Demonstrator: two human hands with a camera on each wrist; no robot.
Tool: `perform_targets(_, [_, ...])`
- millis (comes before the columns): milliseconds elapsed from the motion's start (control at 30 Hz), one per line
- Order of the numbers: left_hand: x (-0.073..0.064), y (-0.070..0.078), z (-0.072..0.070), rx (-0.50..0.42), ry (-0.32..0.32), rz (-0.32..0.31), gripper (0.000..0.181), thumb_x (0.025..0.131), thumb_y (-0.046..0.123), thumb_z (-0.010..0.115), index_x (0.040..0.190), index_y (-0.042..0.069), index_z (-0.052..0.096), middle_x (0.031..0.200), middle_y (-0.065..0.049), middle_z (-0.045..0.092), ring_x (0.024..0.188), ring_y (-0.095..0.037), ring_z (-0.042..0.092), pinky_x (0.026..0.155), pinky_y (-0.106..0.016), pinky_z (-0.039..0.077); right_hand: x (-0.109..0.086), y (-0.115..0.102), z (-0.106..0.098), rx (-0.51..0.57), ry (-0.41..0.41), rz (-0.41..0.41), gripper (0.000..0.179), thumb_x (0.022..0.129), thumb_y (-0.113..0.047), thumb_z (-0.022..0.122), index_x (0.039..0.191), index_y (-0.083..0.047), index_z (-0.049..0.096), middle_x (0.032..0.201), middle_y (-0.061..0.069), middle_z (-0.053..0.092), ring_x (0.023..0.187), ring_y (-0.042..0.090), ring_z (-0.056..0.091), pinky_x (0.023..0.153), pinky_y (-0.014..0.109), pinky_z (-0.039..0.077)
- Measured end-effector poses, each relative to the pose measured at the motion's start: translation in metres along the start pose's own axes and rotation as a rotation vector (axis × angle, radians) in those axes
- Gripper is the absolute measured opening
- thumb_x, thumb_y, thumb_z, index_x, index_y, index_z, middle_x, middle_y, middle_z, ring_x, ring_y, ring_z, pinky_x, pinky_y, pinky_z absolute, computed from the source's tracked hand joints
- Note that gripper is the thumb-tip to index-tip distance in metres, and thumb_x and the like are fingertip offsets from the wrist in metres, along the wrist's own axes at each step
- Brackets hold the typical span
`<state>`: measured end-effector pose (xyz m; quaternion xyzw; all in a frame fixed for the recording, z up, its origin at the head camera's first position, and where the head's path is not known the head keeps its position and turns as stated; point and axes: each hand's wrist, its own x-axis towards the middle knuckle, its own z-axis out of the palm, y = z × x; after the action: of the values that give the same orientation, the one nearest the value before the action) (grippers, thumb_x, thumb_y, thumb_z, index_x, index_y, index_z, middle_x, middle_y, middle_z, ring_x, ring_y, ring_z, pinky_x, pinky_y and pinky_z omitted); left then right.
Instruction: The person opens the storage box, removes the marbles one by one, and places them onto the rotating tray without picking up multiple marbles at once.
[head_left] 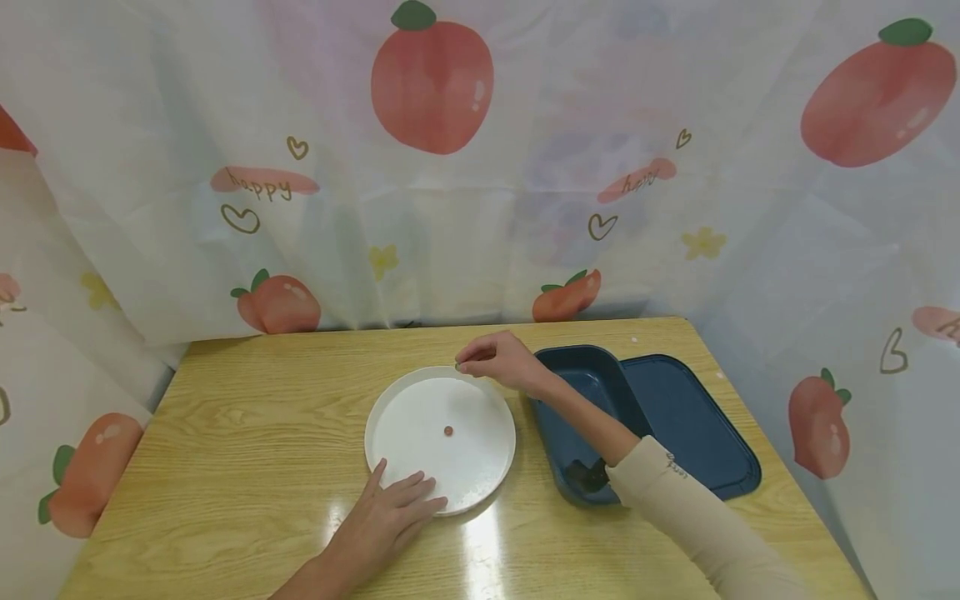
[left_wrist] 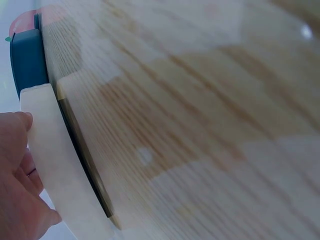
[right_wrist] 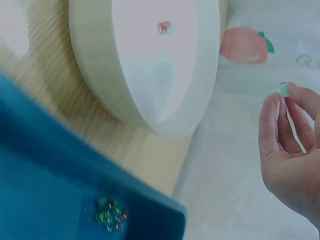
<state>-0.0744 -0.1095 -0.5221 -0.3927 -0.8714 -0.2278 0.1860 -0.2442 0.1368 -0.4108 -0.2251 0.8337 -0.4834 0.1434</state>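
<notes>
The right hand (head_left: 498, 362) pinches a green bead (right_wrist: 283, 89) between thumb and fingertips, up near the round white tray's (head_left: 412, 408) far edge. The bead is round, the same every way. The left hand (head_left: 386, 512), fingers spread, touches the near edge. The counter (head_left: 262, 417) stretches wide to the left; a thin gap lies between tray and blue box (head_left: 588, 375), whose long side runs far to near.

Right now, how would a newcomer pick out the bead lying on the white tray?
On the wooden table, left of the dark blue container in the head view, sits a round white tray. Near its middle lies one small reddish glass bead. Its colour and lone spot set it apart from the pale green bead pinched in the right hand.
</notes>
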Motion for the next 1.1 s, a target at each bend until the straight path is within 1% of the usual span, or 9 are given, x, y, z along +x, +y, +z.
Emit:
perform_targets(100, [0.0,-0.001,0.0,0.003,0.001,0.003,0.032,0.084,0.016,0.077,0.116,0.021,0.074,0.12,-0.007,0.07,0.115,-0.026,0.065,0.094,-0.073,0.038,0.004,0.001,0.009,-0.005,-0.015,-0.015,0.021,0.094,-0.009,0.07,0.11,0.004,0.072,0.101,0.008,0.072,0.094,0.028,0.069,0.084,0.043,0.056])
perform_targets(167, [0.0,-0.001,0.0,0.003,0.002,0.007,0.032,0.084,0.016,0.077,0.116,0.021,0.074,0.12,-0.007,0.07,0.115,-0.027,0.065,0.094,-0.073,0.038,0.007,0.002,0.015,-0.009,-0.022,-0.01,0.021,0.094,-0.009,0.07,0.109,0.004,0.072,0.1,0.008,0.071,0.093,0.026,0.069,0.084,0.042,0.056])
perform_targets(233, [0.0,-0.001,0.0,0.001,0.001,0.01,0.032,0.084,0.015,0.077,0.116,0.021,0.074,0.12,-0.007,0.07,0.115,-0.027,0.065,0.094,-0.073,0.038,0.009,0.005,0.021,-0.017,-0.029,-0.004,0.019,0.093,-0.009,0.071,0.107,0.003,0.073,0.1,0.008,0.071,0.092,0.024,0.069,0.082,0.039,0.056])
perform_targets(333, [-0.001,-0.001,0.0,-0.005,-0.005,0.006,0.032,0.085,0.015,0.077,0.116,0.021,0.074,0.12,-0.007,0.07,0.115,-0.027,0.065,0.093,-0.073,0.038,0.011,0.009,0.03,-0.041,-0.038,0.014,0.016,0.092,-0.009,0.072,0.105,0.0,0.074,0.099,0.006,0.072,0.091,0.018,0.068,0.078,0.03,0.054])
perform_targets(467, [-0.001,-0.002,0.001,-0.006,-0.02,-0.006,0.033,0.085,0.016,0.077,0.117,0.022,0.074,0.121,-0.007,0.07,0.116,-0.026,0.064,0.094,-0.073,0.038,0.013,0.014,0.039,-0.051,-0.048,0.044,0.014,0.091,-0.01,0.073,0.102,-0.002,0.075,0.096,0.004,0.072,0.088,0.014,0.067,0.076,0.026,0.053])
perform_targets(600, [-0.001,-0.002,0.001,-0.001,-0.022,-0.007,0.033,0.085,0.015,0.078,0.117,0.022,0.074,0.121,-0.006,0.07,0.116,-0.026,0.064,0.095,-0.073,0.038,0.014,0.018,0.046,-0.067,-0.052,0.071,0.012,0.09,-0.009,0.074,0.1,-0.003,0.075,0.093,0.003,0.072,0.085,0.013,0.066,0.075,0.027,0.053])
perform_targets(833, [-0.001,-0.002,0.0,0.004,-0.012,0.001,0.031,0.085,0.016,0.077,0.115,0.022,0.074,0.12,-0.006,0.071,0.115,-0.026,0.065,0.094,-0.073,0.038,0.016,0.029,0.057,-0.14,-0.068,0.126,0.007,0.089,-0.008,0.075,0.095,-0.006,0.077,0.086,-0.002,0.071,0.079,0.009,0.063,0.069,0.022,0.05])
perform_targets(1100, [-0.002,-0.002,0.0,0.019,-0.009,0.02,0.031,0.086,0.017,0.073,0.116,0.022,0.073,0.121,-0.006,0.07,0.116,-0.026,0.064,0.094,-0.072,0.038,0.017,0.034,0.063,-0.185,-0.073,0.162,0.006,0.088,-0.007,0.076,0.093,-0.007,0.078,0.082,-0.003,0.07,0.076,0.008,0.061,0.066,0.021,0.048])
